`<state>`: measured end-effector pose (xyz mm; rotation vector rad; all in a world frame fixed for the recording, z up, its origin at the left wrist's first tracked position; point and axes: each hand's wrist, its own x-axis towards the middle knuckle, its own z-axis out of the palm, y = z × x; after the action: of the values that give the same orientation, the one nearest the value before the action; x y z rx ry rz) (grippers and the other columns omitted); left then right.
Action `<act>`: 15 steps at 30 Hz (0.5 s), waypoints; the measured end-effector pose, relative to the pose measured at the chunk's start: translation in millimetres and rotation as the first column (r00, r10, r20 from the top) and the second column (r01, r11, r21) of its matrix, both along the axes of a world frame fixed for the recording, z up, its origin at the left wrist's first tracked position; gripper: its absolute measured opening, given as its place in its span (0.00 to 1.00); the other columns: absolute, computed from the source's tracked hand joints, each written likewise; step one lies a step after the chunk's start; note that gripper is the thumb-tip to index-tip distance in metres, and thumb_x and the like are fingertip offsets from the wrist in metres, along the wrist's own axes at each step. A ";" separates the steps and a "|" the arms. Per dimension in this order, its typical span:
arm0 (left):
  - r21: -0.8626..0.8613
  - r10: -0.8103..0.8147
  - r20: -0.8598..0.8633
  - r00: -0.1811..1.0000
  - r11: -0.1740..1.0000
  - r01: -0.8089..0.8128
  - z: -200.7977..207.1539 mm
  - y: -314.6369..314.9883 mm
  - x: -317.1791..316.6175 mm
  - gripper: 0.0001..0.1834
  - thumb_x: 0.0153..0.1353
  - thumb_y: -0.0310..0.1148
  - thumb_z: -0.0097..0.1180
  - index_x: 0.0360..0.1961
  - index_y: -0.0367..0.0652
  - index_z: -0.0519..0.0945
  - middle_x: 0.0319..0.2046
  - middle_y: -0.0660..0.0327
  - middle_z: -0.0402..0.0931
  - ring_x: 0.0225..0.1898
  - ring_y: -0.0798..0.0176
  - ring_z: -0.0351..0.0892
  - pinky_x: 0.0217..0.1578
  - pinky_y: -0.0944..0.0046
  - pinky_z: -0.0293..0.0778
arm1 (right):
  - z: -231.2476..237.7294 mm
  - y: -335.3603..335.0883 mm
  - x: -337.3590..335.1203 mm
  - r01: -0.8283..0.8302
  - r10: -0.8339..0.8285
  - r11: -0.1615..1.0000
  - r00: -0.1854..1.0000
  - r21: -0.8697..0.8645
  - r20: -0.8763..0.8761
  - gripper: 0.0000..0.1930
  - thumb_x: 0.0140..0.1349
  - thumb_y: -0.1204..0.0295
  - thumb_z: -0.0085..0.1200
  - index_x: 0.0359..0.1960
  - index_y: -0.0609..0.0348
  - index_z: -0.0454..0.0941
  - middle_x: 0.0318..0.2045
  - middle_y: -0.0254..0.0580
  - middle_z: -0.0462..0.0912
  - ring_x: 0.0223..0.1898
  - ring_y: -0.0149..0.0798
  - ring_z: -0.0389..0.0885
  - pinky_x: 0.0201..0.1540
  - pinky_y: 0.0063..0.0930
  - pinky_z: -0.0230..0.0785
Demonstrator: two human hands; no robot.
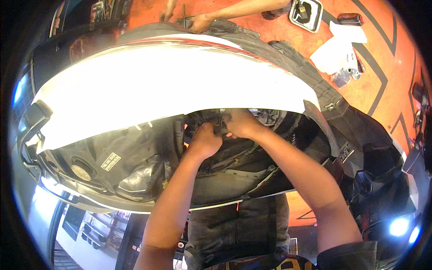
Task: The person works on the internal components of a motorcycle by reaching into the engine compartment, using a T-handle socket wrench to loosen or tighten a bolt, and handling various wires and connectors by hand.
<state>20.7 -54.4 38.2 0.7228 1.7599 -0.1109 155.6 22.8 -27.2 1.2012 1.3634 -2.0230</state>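
My left hand (206,141) and my right hand (241,123) are close together inside the dark open middle of a scooter (243,177). The left one has its fingers curled in, knuckles up. Beside it, the right reaches slightly farther under the edge of a large white body panel (171,85). Both hands look closed around something small among dark mechanical parts (198,119), but their fingertips are hidden, so what they grip cannot be made out. A round metallic part (269,117) shows just right of my right hand.
Across the scooter, a co-worker's hand (200,22) is by a thin metal rod-like tool (183,15). On the orange floor lie a white-rimmed tray (306,28), a white plastic bag (335,51) and a dark red-ended object (350,19). Shelves (101,231) stand at lower left.
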 end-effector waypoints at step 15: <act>-0.043 0.074 -0.275 0.959 0.995 -0.089 -3.8 3.6 12.4 0.19 0.60 0.28 0.54 0.51 0.32 0.80 0.45 0.35 0.82 0.52 0.32 0.79 0.54 0.42 0.74 | 31.6 -24.7 42.9 -0.123 0.206 0.710 0.978 0.693 -0.037 0.21 0.61 0.60 0.62 0.53 0.55 0.78 0.45 0.52 0.84 0.40 0.55 0.86 0.42 0.48 0.80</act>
<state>33.2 -50.8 34.4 0.6157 2.0391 -0.2103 198.4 -1.9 4.4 1.1783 2.3215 -1.4897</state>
